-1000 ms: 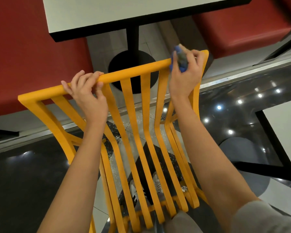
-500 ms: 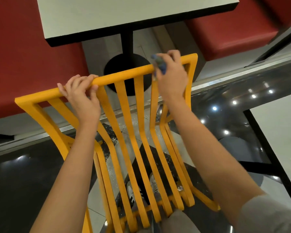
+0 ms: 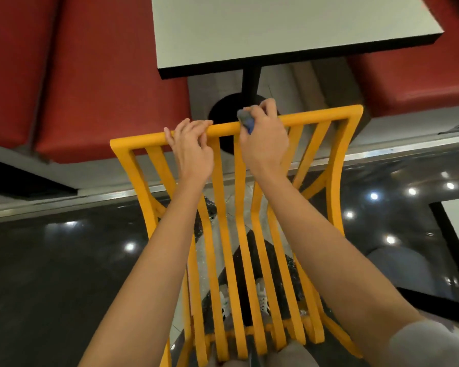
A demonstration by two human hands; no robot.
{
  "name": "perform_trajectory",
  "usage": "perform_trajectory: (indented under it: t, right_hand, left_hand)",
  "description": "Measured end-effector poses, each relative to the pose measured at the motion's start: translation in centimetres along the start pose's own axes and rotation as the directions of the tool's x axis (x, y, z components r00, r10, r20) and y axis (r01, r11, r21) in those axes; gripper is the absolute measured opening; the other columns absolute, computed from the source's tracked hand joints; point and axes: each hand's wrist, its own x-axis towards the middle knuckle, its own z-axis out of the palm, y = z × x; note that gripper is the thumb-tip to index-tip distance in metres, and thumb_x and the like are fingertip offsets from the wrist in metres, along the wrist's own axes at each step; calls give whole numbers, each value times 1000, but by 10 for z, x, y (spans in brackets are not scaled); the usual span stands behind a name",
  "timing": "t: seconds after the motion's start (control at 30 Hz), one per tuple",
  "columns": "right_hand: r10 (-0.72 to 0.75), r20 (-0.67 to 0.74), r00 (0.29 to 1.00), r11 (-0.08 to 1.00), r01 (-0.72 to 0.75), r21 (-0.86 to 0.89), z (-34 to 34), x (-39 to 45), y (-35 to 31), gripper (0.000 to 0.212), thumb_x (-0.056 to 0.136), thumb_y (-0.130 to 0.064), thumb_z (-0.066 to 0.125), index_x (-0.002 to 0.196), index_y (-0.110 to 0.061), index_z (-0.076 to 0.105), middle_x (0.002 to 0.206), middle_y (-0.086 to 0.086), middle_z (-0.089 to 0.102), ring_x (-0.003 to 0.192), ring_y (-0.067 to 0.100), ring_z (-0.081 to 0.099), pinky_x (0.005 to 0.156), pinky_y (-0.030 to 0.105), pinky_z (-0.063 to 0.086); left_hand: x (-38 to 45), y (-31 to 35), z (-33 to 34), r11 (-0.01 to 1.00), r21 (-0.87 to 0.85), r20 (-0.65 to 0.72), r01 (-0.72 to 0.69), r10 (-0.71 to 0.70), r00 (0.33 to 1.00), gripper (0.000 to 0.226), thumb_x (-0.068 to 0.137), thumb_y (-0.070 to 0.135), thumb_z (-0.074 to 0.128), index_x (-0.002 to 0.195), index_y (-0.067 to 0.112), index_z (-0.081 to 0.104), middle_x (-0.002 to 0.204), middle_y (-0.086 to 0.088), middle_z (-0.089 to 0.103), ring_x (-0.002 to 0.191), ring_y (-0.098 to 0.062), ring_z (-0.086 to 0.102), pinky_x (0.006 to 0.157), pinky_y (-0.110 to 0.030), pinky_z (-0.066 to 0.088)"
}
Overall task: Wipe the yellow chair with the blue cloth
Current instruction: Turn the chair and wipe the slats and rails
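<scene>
The yellow chair stands right below me, and I look down its slatted back. My left hand grips the top rail left of the middle, fingers curled over it. Close beside it, my right hand holds the bunched blue cloth and presses it on the top rail near the middle. Only a small part of the cloth shows past my fingers.
A white table with a black edge, black post and round base stands just beyond the chair. Red padded seats flank it left and right. The floor is dark and glossy; my shoes show through the slats.
My right hand has slid the cloth leftward along the top rail, from the right corner to the middle, close to my left hand. The view has shifted too.
</scene>
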Motion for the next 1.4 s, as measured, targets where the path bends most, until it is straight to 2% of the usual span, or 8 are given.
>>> perform_trajectory:
  t: [0.2, 0.33, 0.43, 0.53, 0.7, 0.83, 1.07, 1.4]
  right_hand:
    - [-72, 304, 950, 935, -42, 352, -13, 16, -24, 53, 69, -28, 84, 117, -18, 66, 115, 6, 51, 91, 6, 45, 66, 2, 38]
    - [-308, 384, 870, 756, -20, 654, -22, 12, -16, 83, 69, -4, 81, 138, -9, 36, 131, 12, 45, 117, 15, 52, 88, 16, 49]
    - [-336, 370, 866, 671, -56, 739, -27, 3, -10, 78, 77, 7, 65, 142, -6, 23, 138, 17, 45, 116, 16, 57, 80, 21, 52]
    - [-316, 312, 896, 760, 42, 648, -33, -1, 0, 71, 84, 3, 63, 143, -13, 25, 126, 6, 58, 92, 9, 63, 70, 19, 51]
    - [-254, 219, 942, 965, 261, -6, -37, 15, 34, 46, 84, -26, 70, 128, -25, 55, 130, -4, 60, 126, 22, 45, 103, 45, 36]
    - [-254, 237, 938, 964, 227, 137, -29, 18, 53, 29, 97, -24, 58, 125, -24, 64, 124, -3, 66, 127, 16, 51, 118, 41, 17]
    - [-232, 179, 956, 963, 200, 182, -24, 20, 49, 26, 95, -17, 59, 118, -26, 68, 115, -5, 69, 118, 15, 56, 118, 44, 18]
    - [-188, 203, 961, 965, 141, 223, -28, 21, 50, 24, 94, -15, 61, 114, -26, 69, 111, -4, 69, 109, 13, 60, 122, 40, 12]
  left_hand:
    - [-32, 22, -39, 974, -221, 54, 44, -32, 998, 46, 106, 15, 33, 152, 11, 29, 159, -6, 28, 146, -14, 22, 105, 3, 8]
    - [-23, 37, -38, 954, -296, 78, -43, 70, 995, 53, 105, 31, 35, 154, 13, 24, 158, -11, 28, 148, -22, 21, 121, -34, 20]
    - [-5, 41, -24, 981, 75, 169, -177, 162, 972, 57, 103, 45, 34, 154, 24, 24, 162, -7, 18, 151, -31, 6, 120, -47, 11]
    - [3, 37, -8, 863, 399, 298, -310, 197, 934, 55, 103, 44, 31, 154, 23, 24, 162, -7, 18, 150, -37, 1, 121, -51, 12]
    - [1, 30, 6, 757, 506, 350, -414, 259, 900, 59, 100, 38, 43, 151, 11, 29, 150, -14, 38, 142, -42, 25, 117, -52, 23]
    - [5, 16, -5, 759, 500, 329, -417, 279, 902, 47, 98, 29, 47, 141, 11, 46, 140, -11, 51, 131, -40, 41, 105, -48, 37]
    - [9, -45, -63, 790, 611, 80, -44, -6, 997, 46, 96, 30, 36, 135, 11, 51, 136, -11, 51, 126, -41, 40, 109, -51, 31]
    - [8, -22, -34, 782, 572, 181, -246, 172, 968, 57, 93, 20, 58, 146, 13, 40, 141, -5, 48, 135, -37, 35, 118, -50, 20]
